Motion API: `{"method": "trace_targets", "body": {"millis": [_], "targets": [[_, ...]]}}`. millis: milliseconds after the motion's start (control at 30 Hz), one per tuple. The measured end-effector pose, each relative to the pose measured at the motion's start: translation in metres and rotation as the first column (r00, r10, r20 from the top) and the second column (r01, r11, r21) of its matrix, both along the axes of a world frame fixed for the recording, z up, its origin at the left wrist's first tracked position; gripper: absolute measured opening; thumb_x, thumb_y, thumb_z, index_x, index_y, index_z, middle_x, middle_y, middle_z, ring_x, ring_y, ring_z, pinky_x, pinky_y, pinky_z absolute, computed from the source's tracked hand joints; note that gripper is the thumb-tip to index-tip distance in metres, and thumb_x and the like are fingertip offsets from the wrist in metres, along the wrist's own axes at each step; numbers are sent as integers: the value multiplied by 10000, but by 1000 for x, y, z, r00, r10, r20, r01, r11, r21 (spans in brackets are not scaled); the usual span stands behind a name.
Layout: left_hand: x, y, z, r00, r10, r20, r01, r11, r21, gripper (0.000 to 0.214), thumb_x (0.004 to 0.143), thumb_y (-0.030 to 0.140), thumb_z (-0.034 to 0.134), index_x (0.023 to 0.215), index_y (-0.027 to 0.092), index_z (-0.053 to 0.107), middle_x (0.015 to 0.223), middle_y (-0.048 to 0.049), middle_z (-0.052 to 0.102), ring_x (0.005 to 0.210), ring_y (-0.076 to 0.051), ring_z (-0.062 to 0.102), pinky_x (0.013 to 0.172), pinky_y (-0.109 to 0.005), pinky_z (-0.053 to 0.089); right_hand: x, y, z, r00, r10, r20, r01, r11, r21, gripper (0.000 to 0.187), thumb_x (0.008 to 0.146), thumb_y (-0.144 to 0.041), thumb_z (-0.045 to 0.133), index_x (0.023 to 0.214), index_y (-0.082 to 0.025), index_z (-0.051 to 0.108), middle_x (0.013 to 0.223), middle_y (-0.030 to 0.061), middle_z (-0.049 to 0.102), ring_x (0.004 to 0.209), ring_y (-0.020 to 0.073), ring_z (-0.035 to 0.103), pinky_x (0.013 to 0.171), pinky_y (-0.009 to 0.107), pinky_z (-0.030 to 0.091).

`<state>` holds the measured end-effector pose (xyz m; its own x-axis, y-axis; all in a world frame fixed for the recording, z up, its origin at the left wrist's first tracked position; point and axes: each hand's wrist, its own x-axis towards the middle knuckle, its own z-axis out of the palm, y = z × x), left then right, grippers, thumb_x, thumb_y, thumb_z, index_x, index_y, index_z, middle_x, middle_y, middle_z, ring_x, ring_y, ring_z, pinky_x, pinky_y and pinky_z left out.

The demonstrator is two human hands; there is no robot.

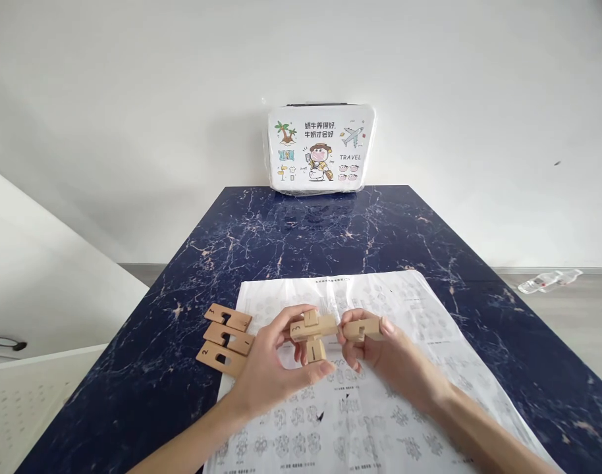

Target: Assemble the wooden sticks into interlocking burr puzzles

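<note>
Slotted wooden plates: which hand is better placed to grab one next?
Probably the left hand, close beside the slotted wooden plates; the right hand is farther away. The left, though, holds joined wooden blocks and would need freeing.

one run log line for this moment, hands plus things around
left hand: holds joined wooden blocks | right hand: holds notched wooden block | below hands: printed sheet | near left hand: three slotted wooden plates

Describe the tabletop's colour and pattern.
The tabletop is dark blue with pale, marble-like veining; the head view shows it best.
</note>
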<state>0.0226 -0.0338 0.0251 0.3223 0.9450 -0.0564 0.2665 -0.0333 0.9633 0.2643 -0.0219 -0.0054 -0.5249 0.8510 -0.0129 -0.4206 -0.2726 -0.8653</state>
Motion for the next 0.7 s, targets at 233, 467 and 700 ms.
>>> {"method": "trace_targets", "body": {"millis": [233, 467, 700], "targets": [[0, 0, 2, 998, -54, -19, 54, 998, 18, 660, 850, 488, 854, 1415, 300, 569, 1005, -24, 698, 852, -205, 674, 771, -333, 585, -1, -7, 5, 987, 17, 162, -13, 1000, -22, 554, 1048, -761, 463, 928, -229, 559, 690, -80, 235, 563, 116, 163, 566, 309, 163], [1, 2, -1, 998, -26, -55, 27, 1000, 15, 710, 874, 523, 839, 1460, 294, 510, 967, -15, 652, 780, -174, 618, 691, -293, 560, -6, -8, 12, 983, 21, 184, -19, 1000, -16, 494, 1094, -678, 449, 880, -233, 474, 746, -51, 364, 588, 117, 276, 582, 306, 305], [9, -2, 4, 989, -137, -51, 141, 988, 69, 647, 841, 485, 888, 1384, 306, 585, 975, -2, 666, 740, -162, 624, 657, -276, 544, -11, -9, 8, 947, -134, 291, 107, 988, 109, 502, 905, -606, 808, 933, -261, 445, 888, -36, 456, 581, 88, 437, 498, 261, 487]]}}
